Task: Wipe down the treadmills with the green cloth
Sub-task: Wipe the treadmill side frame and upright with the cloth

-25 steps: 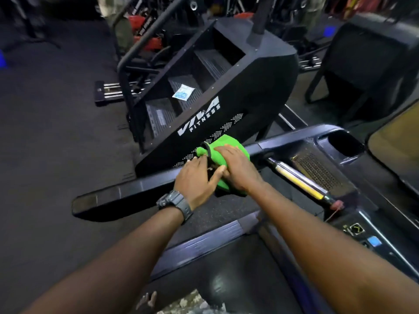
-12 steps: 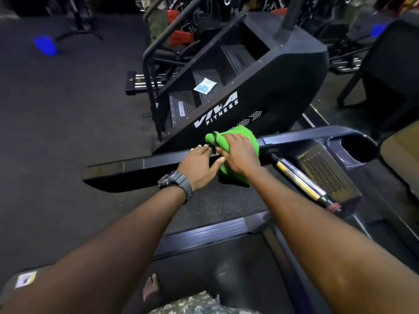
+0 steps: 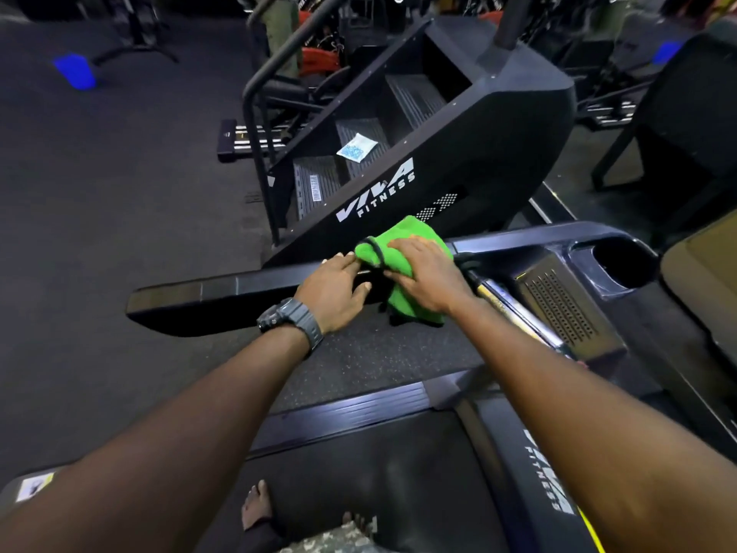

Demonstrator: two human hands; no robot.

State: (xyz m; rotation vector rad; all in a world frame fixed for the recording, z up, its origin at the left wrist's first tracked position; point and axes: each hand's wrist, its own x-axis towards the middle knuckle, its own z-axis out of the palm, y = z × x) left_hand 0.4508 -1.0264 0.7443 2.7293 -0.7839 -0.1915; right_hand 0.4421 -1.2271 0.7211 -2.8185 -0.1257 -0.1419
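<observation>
Floor [image 3: 99, 201]: dark speckled rubber matting, matte. Stair climber [image 3: 458, 153] ahead: boxy black shell, ribbed steps, white VIVA FITNESS lettering on the side panel, tubular black rail. A small white-and-blue packet [image 3: 357, 147] lies flat on one step.

I'm standing on the treadmill [image 3: 399, 472]: smooth black belt, glossy side rail, perforated grille and round cup well at right. Its left handrail [image 3: 223, 297] is a long, flat-topped bar in glossy black plastic, running out to the left.

Green cloth [image 3: 402, 305]: bright, fuzzy microfibre with dark edge binding, bunched and draped over the handrail near where it joins the console, lower end hanging below the bar.

Right hand [image 3: 426, 273] lies palm-down on the cloth, fingers spread, pressing it to the bar rather than clenching it. Left hand [image 3: 335, 289] rests flat on the bar just left of the cloth, fingers extended, fingertips at the cloth's edge; gripping nothing. Dark chunky digital watch [image 3: 289, 317] on the left wrist.
</observation>
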